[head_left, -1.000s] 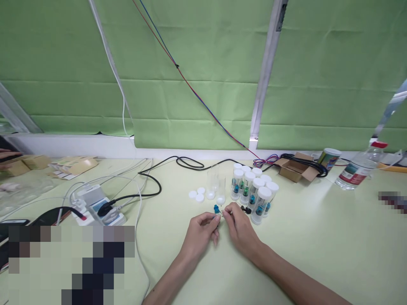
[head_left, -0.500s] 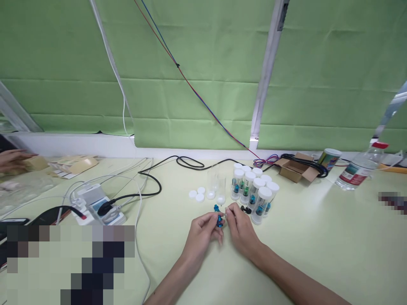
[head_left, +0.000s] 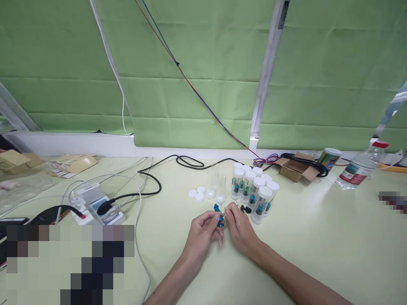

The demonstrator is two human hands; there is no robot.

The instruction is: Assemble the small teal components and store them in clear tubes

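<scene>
Pinched between the thumb and fingers of my left hand (head_left: 206, 226) is a small shiny blue part (head_left: 220, 220). My right hand (head_left: 239, 224) meets it from the right, thumb and forefinger closed on a thin metallic piece (head_left: 225, 214) too small to name. Another small blue part (head_left: 216, 207) shows just above my left fingertips; whether it joins the held one I cannot tell. Small black pieces (head_left: 245, 209) lie beyond my right knuckles. Clear tubes with white caps (head_left: 265, 192), blue and green parts inside, stand in a group behind that hand.
Uncapped clear tubes (head_left: 221, 188) stand behind the hands, with loose white caps (head_left: 192, 193) to their left. A power strip (head_left: 110, 212) and cables occupy the left side. An open cardboard box (head_left: 297, 171) and a water bottle (head_left: 359, 169) stand at the back right.
Another person's hand at the far left has gone out of view, leaving the cardboard there. The blue part between my hands has turned slightly; both hands stay nearly in place.
</scene>
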